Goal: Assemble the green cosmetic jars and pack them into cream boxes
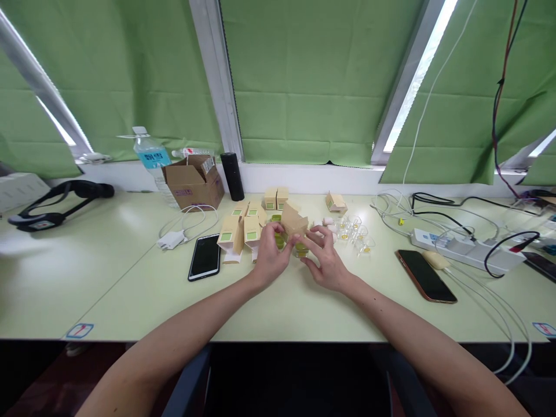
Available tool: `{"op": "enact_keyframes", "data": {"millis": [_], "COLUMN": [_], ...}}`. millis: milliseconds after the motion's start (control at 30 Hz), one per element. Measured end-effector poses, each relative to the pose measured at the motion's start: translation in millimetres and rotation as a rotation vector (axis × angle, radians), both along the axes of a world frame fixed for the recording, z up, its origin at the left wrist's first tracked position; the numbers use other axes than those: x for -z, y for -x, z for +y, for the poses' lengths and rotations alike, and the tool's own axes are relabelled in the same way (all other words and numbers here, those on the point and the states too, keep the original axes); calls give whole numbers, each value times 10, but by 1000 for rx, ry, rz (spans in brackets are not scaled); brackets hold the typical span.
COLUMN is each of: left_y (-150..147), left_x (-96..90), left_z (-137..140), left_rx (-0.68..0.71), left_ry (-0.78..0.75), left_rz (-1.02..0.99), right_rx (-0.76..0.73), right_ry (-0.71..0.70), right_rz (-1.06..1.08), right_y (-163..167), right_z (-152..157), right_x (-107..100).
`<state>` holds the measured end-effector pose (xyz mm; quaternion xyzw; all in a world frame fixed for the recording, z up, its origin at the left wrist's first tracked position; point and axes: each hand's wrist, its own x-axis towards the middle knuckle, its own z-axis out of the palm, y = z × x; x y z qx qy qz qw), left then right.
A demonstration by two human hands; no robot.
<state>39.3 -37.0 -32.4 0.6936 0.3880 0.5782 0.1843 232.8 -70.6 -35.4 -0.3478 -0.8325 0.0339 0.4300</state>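
In the head view, my left hand (273, 252) pinches a small kraft cardboard box (294, 221) with raised flaps. My right hand (325, 258) is close beside it, its thumb and fingers around a small clear container (300, 250) with yellow-green in it, just below the box. The fingers partly hide this container. Behind my left hand a green item (276, 218) shows in part. Several similar cardboard boxes (231, 234) with green labels stand to the left. To the right, several clear little cups (358, 233) with yellow bits lie beside pale pink pieces (329, 222).
A phone (204, 258) and white charger (172, 240) lie left. Behind are a brown carton (194, 180), water bottle (152, 155) and black cylinder (233, 177). A power strip (464, 250), cables and another phone (425, 275) occupy the right. One small box (336, 202) stands farther back.
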Motion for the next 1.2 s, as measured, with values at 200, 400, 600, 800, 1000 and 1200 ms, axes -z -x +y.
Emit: {"op": "enact_keyframes", "data": {"millis": [200, 400, 600, 800, 1000, 1200], "left_y": [71, 69, 64, 111, 128, 91], "left_x": [33, 72, 87, 6, -4, 56], "left_z": [111, 86, 22, -56, -67, -41], "left_rx": [-49, 132, 349, 457, 415, 298], "left_ry": [56, 111, 165, 151, 134, 18], "left_rz": [-69, -136, -41, 175, 331, 294], "right_rx": [147, 286, 468, 541, 620, 626], "right_ry": [115, 261, 268, 297, 291, 176], "right_rz": [-32, -214, -410, -515, -324, -39], "right_y": [-39, -22, -83, -135, -177, -216], "right_z": [156, 201, 144, 132, 128, 146], "right_x": [69, 55, -147, -256, -268, -247]}}
